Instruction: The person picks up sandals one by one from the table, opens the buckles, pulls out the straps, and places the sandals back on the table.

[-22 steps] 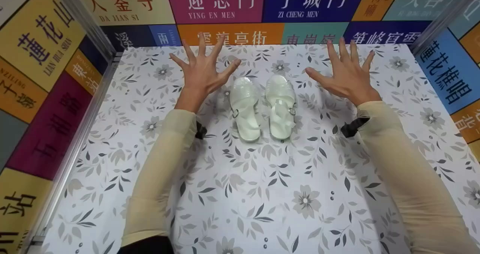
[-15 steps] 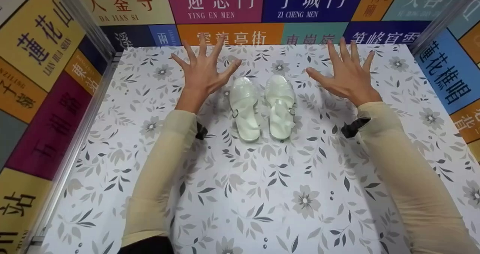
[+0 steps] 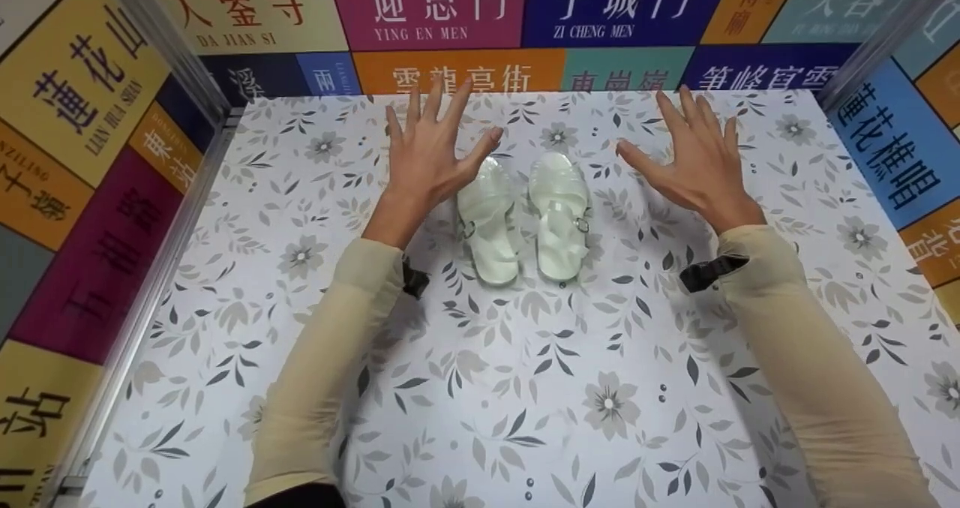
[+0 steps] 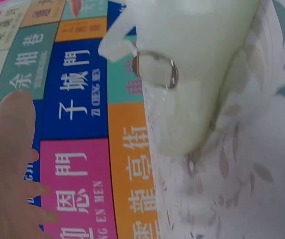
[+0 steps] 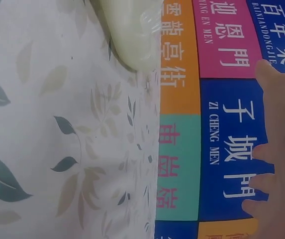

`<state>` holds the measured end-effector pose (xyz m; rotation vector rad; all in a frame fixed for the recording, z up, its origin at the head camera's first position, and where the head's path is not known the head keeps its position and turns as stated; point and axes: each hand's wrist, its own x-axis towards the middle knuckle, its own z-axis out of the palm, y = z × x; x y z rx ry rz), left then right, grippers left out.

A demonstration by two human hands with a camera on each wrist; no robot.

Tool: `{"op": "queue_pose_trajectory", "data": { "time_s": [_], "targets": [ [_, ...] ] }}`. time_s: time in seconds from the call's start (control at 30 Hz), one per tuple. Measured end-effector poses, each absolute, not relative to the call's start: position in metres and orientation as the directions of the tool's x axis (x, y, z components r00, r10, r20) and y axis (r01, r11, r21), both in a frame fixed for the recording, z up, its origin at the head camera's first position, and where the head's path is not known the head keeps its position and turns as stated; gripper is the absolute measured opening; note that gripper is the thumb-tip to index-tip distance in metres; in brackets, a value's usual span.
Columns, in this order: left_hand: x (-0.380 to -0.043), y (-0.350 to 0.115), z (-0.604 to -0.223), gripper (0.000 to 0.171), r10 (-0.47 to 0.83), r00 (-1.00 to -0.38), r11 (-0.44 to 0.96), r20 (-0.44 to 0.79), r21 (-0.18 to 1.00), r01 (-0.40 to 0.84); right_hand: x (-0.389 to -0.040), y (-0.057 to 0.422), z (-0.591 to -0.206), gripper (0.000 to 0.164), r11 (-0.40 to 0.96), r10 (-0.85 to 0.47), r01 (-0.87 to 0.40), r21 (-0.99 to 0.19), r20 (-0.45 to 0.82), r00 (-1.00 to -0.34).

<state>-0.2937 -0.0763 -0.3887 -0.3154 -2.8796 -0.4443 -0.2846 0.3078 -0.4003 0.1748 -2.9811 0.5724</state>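
Two pale, glossy sandals (image 3: 559, 215) lie side by side on the patterned table, toes toward the back wall. Each has a strap with a small metal buckle. My left hand (image 3: 424, 151) hovers with spread fingers over the left sandal (image 3: 489, 223), its thumb overlapping the toe end in the head view; whether they touch I cannot tell. That sandal's buckle (image 4: 156, 68) shows large in the left wrist view. To the right of the pair, my right hand (image 3: 697, 163) hangs apart with fingers spread, holding nothing. The right wrist view catches a sandal toe (image 5: 130, 30).
A white tabletop (image 3: 450, 388) with grey leaves and flowers lies under everything. Colourful panels with Chinese lettering (image 3: 427, 5) stand upright along the back, left and right edges. Metal frame posts (image 3: 176, 50) mark the corners. A black wrist strap (image 3: 712, 272) sits on the right sleeve.
My left hand has shifted right and slightly toward me, over the left sandal's toe. The right hand has drawn slightly nearer to me, its fingers closer together. Both sandals stay put.
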Motion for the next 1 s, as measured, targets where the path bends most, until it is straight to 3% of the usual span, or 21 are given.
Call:
{"op": "queue_pose_trajectory", "data": {
  "time_s": [0.23, 0.4, 0.77, 1.0],
  "targets": [
    [-0.274, -0.053, -0.387, 0.084, 0.275, -0.887, 0.874, 0.371, 0.287, 0.391, -0.268, 0.306, -0.403, 0.087, 0.864, -0.083, -0.189, -0.466, 0.24, -0.967],
    [-0.261, -0.034, -0.387, 0.078, 0.332, -0.855, 0.814, 0.397, 0.337, 0.473, -0.255, 0.302, -0.405, 0.079, 0.833, -0.062, -0.204, -0.515, 0.28, -0.958],
    [-0.245, -0.004, -0.411, 0.033, 0.508, -0.812, 0.693, 0.287, 0.423, 0.583, -0.235, 0.284, -0.429, 0.056, 0.702, -0.151, -0.326, -0.633, 0.316, -0.937],
    [-0.242, 0.002, -0.42, 0.032, 0.562, -0.801, 0.692, 0.205, 0.415, 0.591, -0.224, 0.273, -0.443, 0.046, 0.679, -0.218, -0.338, -0.652, 0.26, -0.941]
  ]
}}
